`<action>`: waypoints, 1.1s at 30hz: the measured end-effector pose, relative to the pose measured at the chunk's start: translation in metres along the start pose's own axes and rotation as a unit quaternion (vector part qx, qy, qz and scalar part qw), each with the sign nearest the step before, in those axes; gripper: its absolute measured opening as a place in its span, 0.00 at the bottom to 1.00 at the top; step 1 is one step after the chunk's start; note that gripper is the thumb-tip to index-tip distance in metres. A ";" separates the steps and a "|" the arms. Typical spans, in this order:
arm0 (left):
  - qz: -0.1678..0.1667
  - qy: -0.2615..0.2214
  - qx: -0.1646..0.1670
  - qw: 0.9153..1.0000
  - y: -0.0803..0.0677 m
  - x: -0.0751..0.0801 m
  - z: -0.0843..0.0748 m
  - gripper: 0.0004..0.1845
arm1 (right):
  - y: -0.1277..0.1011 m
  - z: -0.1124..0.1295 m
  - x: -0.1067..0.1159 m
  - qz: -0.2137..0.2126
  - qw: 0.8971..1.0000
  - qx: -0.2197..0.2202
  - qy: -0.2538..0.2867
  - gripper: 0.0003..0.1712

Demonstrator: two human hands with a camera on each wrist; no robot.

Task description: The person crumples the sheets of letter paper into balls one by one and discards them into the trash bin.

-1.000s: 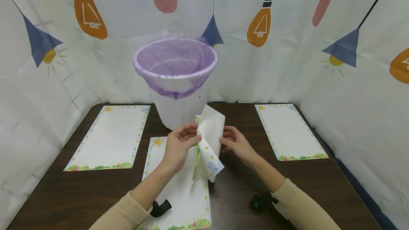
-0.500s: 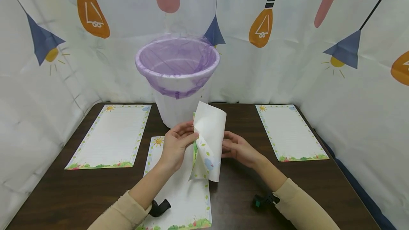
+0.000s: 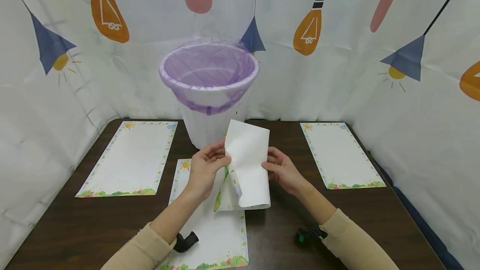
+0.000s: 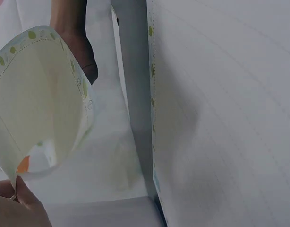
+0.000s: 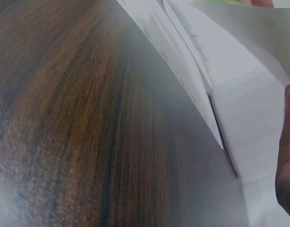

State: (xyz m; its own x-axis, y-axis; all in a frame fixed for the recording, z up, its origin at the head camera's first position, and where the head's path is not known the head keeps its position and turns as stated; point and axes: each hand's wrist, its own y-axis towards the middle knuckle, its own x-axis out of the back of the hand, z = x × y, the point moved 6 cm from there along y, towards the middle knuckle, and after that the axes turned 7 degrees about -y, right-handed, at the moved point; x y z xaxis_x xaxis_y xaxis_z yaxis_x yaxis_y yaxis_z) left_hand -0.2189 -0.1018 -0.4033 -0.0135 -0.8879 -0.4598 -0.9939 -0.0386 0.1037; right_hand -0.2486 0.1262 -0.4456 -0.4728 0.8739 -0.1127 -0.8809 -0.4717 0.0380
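A white letter-paper sheet (image 3: 249, 157) with a leafy printed border is held up, bent over on itself with its blank back outward. My left hand (image 3: 206, 172) pinches its left edge between thumb and fingers. On the opposite edge my right hand (image 3: 283, 170) grips it, thumb in front and fingers behind. The left wrist view catches the curled sheet (image 4: 41, 99) above my left hand (image 4: 20, 205). At the edge of the right wrist view, my right thumb (image 5: 289, 151) touches the paper. Beneath lies another bordered sheet (image 3: 213, 236), partly covered by the left arm.
A white bin (image 3: 204, 130) with a purple liner (image 3: 210, 66) stands behind the hands. Bordered sheets lie at left (image 3: 129, 157) and right (image 3: 343, 155) on the dark wooden table (image 3: 318, 245). A printed curtain (image 3: 348, 82) surrounds the table.
The held sheet has turned and spread wider, so its printed corner flap is now mostly hidden by the blank back. My right hand has moved slightly right and its thumb now lies on the paper.
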 end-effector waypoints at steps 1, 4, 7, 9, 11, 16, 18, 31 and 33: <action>-0.003 0.004 -0.002 1.000 0.000 0.001 0.000 0.25 | 0.000 0.001 0.000 -0.005 1.000 0.003 0.005 0.23; -0.007 0.014 -0.002 1.000 0.000 0.004 0.001 0.24 | 0.001 0.003 0.001 -0.014 1.000 0.012 0.014 0.24; -0.007 0.020 -0.002 1.000 0.001 0.006 0.002 0.23 | 0.001 0.004 0.000 -0.016 1.000 0.019 0.015 0.24; -0.004 0.022 0.000 1.000 0.001 0.007 0.002 0.22 | 0.001 0.005 0.000 -0.018 0.999 0.022 0.016 0.24; 0.000 0.020 0.004 1.000 0.002 0.007 0.003 0.21 | 0.001 0.005 0.000 -0.021 0.999 0.023 0.017 0.24; 0.006 0.001 0.018 1.000 0.001 0.006 0.004 0.20 | 0.000 0.006 -0.001 -0.030 0.999 0.021 0.021 0.24; 0.008 0.000 0.024 1.000 0.002 0.006 0.004 0.19 | -0.001 0.007 -0.001 -0.038 0.999 0.021 0.019 0.23; 0.021 0.041 0.103 0.994 0.001 0.007 0.012 0.21 | 0.000 0.010 0.002 -0.097 0.995 0.016 -0.013 0.20; 0.025 0.038 0.107 0.993 0.001 0.007 0.013 0.20 | 0.000 0.010 0.003 -0.104 0.994 0.010 -0.018 0.20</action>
State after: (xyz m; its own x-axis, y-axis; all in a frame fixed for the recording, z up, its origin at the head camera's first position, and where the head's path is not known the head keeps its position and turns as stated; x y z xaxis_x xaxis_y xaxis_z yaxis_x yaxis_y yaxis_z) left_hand -0.2218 -0.1023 -0.4184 -0.0624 -0.9188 -0.3898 -0.9929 0.0969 -0.0696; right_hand -0.2500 0.1301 -0.4365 -0.2803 0.9561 -0.0852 -0.9598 -0.2780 0.0382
